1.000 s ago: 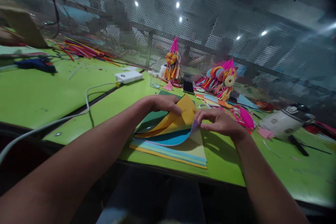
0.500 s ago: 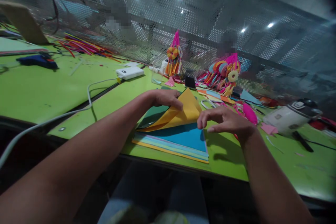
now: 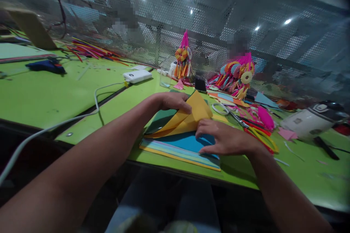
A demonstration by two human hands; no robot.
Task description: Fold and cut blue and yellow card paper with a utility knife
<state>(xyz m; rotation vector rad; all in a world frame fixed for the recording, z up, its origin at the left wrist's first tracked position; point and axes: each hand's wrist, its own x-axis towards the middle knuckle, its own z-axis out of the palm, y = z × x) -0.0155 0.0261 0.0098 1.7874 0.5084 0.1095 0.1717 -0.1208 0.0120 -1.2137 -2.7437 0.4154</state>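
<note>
Stacked rectangular sheets of coloured paper (image 3: 177, 153) lie at lower centre of the frame, by my judgement partly parted: at least two yellow paper sheets (image 3: 201, 110) are raised, while one bright blue paper sheet (image 3: 179, 142) and paler layers, too tight for me to count, remain flat. From my distant seat I see one left hand (image 3: 175, 101) pinching the yellow, and one right hand (image 3: 220, 136) spread over the blue, contact unclear. Beyond, I count one white rectangular power bank (image 3: 138, 76), upper left of centre, and one black smartphone (image 3: 201, 85), upper centre.
</note>
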